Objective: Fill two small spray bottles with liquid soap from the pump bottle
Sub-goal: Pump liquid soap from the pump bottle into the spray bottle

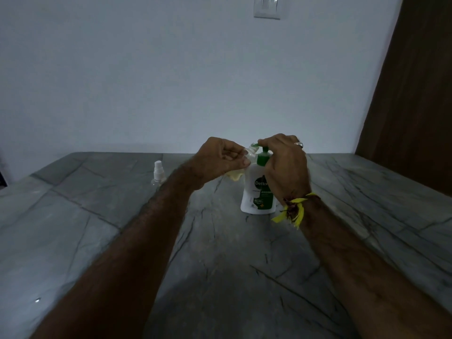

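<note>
Grey stone table (220,253): my left hand (220,162) clamps a small bottle (249,155), mouth tilted under the nozzle, right hand (285,165) closed on the pump bottle (256,192).

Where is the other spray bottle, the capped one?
In the head view, the capped spray bottle stands upright on the grey table, left of the left hand and the pump bottle.

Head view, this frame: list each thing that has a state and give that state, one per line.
Pump bottle: upright on the table, pump head under the right hand.
Small spray bottle in hand: uncapped, tilted, mouth at the pump spout.
Second spray bottle: upright, sprayer top on, untouched.
Left hand: closed on the tilted bottle.
Right hand: on the pump head.
Wall switch: position unclear.
</note>
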